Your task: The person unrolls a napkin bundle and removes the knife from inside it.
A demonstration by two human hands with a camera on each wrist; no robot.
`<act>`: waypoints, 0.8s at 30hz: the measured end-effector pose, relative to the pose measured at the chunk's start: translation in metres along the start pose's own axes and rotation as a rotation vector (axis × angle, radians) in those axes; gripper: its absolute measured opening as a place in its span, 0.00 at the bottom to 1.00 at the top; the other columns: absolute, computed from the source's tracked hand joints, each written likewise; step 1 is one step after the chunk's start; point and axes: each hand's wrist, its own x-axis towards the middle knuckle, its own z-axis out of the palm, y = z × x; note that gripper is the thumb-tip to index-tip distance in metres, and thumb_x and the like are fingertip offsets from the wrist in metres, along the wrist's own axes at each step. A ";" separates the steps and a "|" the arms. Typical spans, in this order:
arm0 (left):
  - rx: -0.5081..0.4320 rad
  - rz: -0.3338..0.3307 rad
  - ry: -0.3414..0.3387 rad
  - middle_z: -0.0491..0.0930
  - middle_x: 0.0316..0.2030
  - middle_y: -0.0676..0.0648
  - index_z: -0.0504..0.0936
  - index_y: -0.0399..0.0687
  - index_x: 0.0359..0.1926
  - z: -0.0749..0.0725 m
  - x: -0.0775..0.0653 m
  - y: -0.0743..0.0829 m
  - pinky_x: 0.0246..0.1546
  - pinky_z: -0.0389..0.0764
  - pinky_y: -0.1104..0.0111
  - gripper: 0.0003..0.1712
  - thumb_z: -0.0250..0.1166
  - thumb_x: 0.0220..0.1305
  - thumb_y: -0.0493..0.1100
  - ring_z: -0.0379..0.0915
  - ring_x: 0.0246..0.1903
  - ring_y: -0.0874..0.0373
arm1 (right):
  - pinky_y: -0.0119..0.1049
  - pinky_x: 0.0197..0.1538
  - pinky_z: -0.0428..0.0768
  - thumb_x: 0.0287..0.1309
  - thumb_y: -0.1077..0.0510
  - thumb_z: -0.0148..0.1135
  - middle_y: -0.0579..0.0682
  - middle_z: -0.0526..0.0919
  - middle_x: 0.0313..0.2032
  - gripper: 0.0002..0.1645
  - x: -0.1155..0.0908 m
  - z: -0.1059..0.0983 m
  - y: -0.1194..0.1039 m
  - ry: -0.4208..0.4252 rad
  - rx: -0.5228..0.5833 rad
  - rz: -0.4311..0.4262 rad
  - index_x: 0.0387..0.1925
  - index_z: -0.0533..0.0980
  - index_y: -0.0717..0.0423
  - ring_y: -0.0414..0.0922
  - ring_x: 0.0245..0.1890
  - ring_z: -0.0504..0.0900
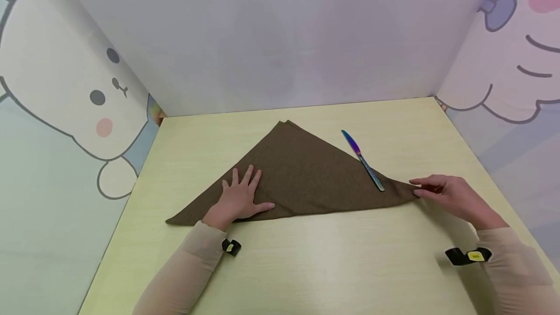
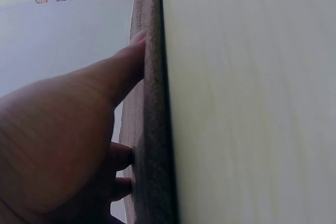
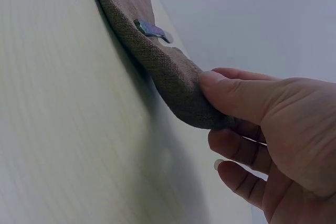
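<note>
A brown cloth napkin, folded into a triangle, lies on the table with its peak toward the back. My left hand rests on its left part with the fingers spread, the thumb along the front edge. At the right end, my right hand pinches the napkin's corner between thumb and fingers; in the right wrist view that corner is lifted off the table. Lying across the napkin's right slope is a table knife with an iridescent blue-purple blade, its handle on the cloth and its blade pointing to the back left.
The pale wood-look table stretches in front of the napkin. A plain whitish wall stands along its back edge. Cartoon-printed panels flank it on both sides. Each wrist wears a small black strap mount.
</note>
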 end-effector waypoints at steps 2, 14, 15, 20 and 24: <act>-0.003 -0.001 -0.001 0.39 0.75 0.42 0.45 0.53 0.77 0.000 0.000 0.000 0.57 0.53 0.31 0.63 0.48 0.51 0.84 0.35 0.70 0.29 | 0.19 0.34 0.73 0.54 0.55 0.71 0.46 0.87 0.38 0.15 0.000 0.001 0.001 -0.006 -0.006 -0.002 0.46 0.85 0.47 0.25 0.36 0.78; -0.011 -0.004 -0.008 0.38 0.76 0.43 0.43 0.54 0.77 0.001 0.001 -0.001 0.57 0.52 0.31 0.63 0.47 0.50 0.84 0.33 0.70 0.29 | 0.27 0.36 0.77 0.52 0.60 0.72 0.44 0.87 0.37 0.14 -0.003 0.008 0.011 -0.033 -0.150 -0.010 0.44 0.86 0.49 0.31 0.37 0.80; -0.011 -0.005 -0.012 0.37 0.76 0.43 0.43 0.55 0.77 0.002 0.001 -0.001 0.57 0.52 0.31 0.63 0.47 0.50 0.84 0.33 0.70 0.29 | 0.28 0.36 0.77 0.51 0.61 0.72 0.44 0.87 0.37 0.15 -0.003 0.009 0.011 -0.034 -0.166 -0.017 0.43 0.86 0.49 0.32 0.37 0.80; -0.007 -0.008 -0.020 0.36 0.76 0.44 0.42 0.55 0.77 0.002 0.003 -0.002 0.57 0.51 0.31 0.63 0.46 0.50 0.85 0.33 0.70 0.29 | 0.31 0.36 0.78 0.49 0.62 0.73 0.42 0.86 0.35 0.16 -0.003 0.012 0.013 -0.021 -0.195 -0.046 0.42 0.86 0.50 0.38 0.36 0.82; -0.008 -0.008 -0.018 0.36 0.76 0.44 0.42 0.55 0.77 0.002 0.003 -0.003 0.57 0.51 0.31 0.63 0.46 0.50 0.85 0.32 0.70 0.29 | 0.31 0.35 0.77 0.48 0.62 0.73 0.39 0.85 0.33 0.16 -0.004 0.012 0.014 -0.024 -0.191 -0.064 0.42 0.86 0.51 0.38 0.35 0.82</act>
